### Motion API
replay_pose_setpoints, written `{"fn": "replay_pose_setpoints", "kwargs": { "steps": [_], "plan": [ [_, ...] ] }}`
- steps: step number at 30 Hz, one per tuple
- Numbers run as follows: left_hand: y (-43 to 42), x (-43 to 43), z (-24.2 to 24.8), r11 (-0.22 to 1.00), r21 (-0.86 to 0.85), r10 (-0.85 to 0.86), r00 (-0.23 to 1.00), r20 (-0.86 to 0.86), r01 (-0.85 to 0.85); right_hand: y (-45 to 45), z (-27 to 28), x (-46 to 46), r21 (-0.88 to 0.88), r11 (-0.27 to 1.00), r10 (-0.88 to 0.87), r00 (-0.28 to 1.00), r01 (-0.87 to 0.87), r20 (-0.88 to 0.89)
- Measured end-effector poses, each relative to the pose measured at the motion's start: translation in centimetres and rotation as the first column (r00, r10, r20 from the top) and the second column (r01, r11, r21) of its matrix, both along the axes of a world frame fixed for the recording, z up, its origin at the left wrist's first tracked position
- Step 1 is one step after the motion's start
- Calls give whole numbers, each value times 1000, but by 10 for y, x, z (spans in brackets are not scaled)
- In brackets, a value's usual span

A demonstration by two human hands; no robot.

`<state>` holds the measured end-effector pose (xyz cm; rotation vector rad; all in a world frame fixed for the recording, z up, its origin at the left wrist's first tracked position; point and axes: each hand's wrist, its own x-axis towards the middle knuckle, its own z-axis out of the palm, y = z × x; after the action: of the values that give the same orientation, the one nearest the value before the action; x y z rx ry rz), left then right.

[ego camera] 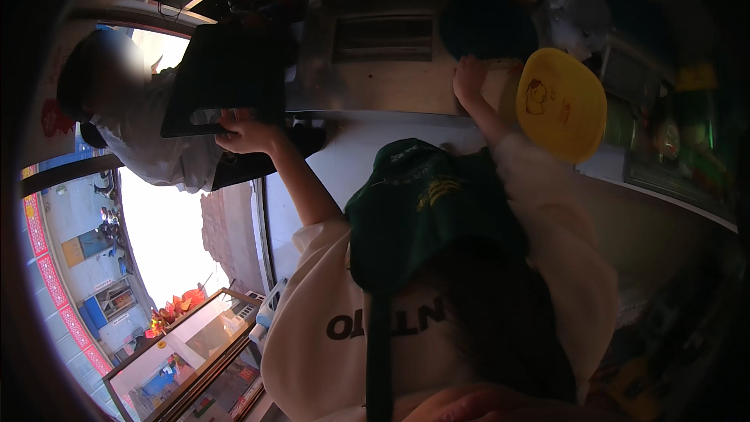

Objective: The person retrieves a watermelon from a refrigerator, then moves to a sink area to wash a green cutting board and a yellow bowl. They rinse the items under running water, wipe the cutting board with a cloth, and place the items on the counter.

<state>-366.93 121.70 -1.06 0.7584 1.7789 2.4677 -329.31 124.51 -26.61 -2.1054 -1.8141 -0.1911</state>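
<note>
My left hand grips a flat black panel at its handle slot, with fingers at the opening. The panel is tilted, and its far part fades into shadow. My right hand is bent at the near rim of a dark teal round object, over a pale work surface. Its fingers are partly hidden, and dim light hides whether they grip the rim. Beside my right forearm is a yellow plastic piece with a printed cartoon chick. A green apron covers my pale T-shirt.
Another person in a grey shirt is at the left, close behind the black panel. A dark recessed slot lies in the work surface. A framed glass display case stands at lower left. Dim shelving is on the right.
</note>
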Motion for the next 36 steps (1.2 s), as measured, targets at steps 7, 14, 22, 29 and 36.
{"fn": "replay_pose_setpoints", "kwargs": {
  "steps": [7,14,22,29,36],
  "plan": [
    [-36,24,38,997,41,-72,963,259,63,26,-49,18,76,993,58,924,-93,377],
    [-72,28,50,990,-54,-111,964,242,127,25,-49,24,-27,990,140,915,-140,378],
    [-104,8,52,952,-204,-202,970,132,227,25,-55,21,-41,995,100,966,-93,237],
    [-114,24,75,949,-163,-239,951,195,272,8,-5,14,-29,1000,-1,981,6,194],
    [-116,24,82,939,147,-339,900,275,310,-134,91,27,-120,967,37,585,-227,-811]
  ]
}}
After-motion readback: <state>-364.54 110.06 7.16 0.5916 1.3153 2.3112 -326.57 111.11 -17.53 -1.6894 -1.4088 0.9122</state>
